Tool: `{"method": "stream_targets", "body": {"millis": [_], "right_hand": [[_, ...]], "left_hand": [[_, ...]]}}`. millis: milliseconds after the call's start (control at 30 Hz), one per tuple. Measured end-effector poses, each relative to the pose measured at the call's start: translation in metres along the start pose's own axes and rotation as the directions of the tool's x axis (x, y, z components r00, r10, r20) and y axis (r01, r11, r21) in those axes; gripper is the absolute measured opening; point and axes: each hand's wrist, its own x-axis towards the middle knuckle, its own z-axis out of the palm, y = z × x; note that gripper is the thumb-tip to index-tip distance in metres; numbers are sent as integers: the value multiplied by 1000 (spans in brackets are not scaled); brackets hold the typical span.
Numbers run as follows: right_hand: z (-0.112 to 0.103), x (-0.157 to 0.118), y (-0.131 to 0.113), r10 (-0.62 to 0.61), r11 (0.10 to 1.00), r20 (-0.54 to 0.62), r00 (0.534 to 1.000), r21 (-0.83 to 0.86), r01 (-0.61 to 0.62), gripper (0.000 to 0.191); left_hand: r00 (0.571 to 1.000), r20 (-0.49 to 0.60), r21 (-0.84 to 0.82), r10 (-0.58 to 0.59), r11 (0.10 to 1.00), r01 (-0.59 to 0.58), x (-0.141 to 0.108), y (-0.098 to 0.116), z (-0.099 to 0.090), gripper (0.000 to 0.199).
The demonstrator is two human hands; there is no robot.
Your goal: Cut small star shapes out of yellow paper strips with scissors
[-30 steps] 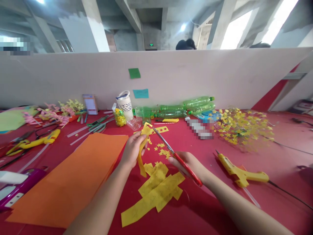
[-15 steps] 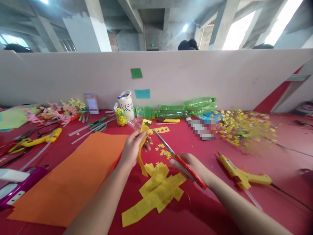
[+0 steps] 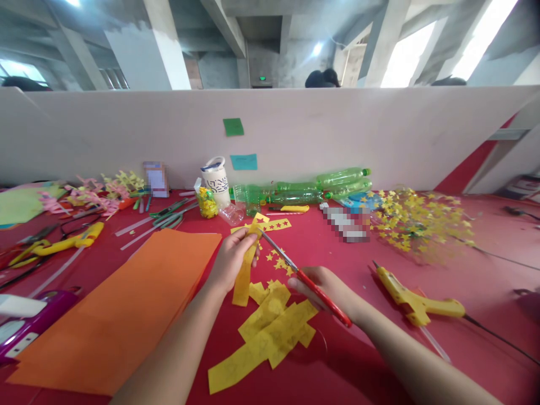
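Note:
My left hand (image 3: 233, 256) pinches a yellow paper strip (image 3: 243, 277) near its top, and the strip hangs down below the fingers. In my right hand (image 3: 327, 289) are red-handled scissors (image 3: 320, 293), their blades pointing up and left with the tips at the strip's upper part. Beneath the hands lies a pile of yellow paper pieces (image 3: 274, 332). Small yellow stars (image 3: 279, 261) are scattered behind it. Farther back is a strip with star-shaped holes (image 3: 280, 225).
Orange sheets (image 3: 118, 309) lie at the left. A yellow glue gun (image 3: 417, 301) rests at the right, before a cluster of yellow stars (image 3: 415, 222). Green bottles (image 3: 299, 196) and a white cup (image 3: 216, 183) stand or lie along the partition.
The strip in my left hand has turned, so its lower part now shows its broad face. The scissor tips have come closer to the strip, and the view has shifted slightly.

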Motion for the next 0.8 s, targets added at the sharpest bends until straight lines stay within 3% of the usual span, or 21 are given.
{"method": "stream_targets", "body": {"millis": [367, 600, 800], "right_hand": [[0, -3, -2, 25, 978, 101, 995, 205, -46, 43], [0, -4, -1, 19, 980, 120, 993, 195, -42, 40], [0, -5, -5, 4, 981, 116, 993, 192, -26, 42]], "left_hand": [[999, -43, 48, -21, 999, 23, -1, 1, 0, 24], [998, 24, 115, 52, 992, -54, -2, 3, 0, 25], [994, 6, 190, 111, 976, -110, -3, 2, 1, 25]]}}
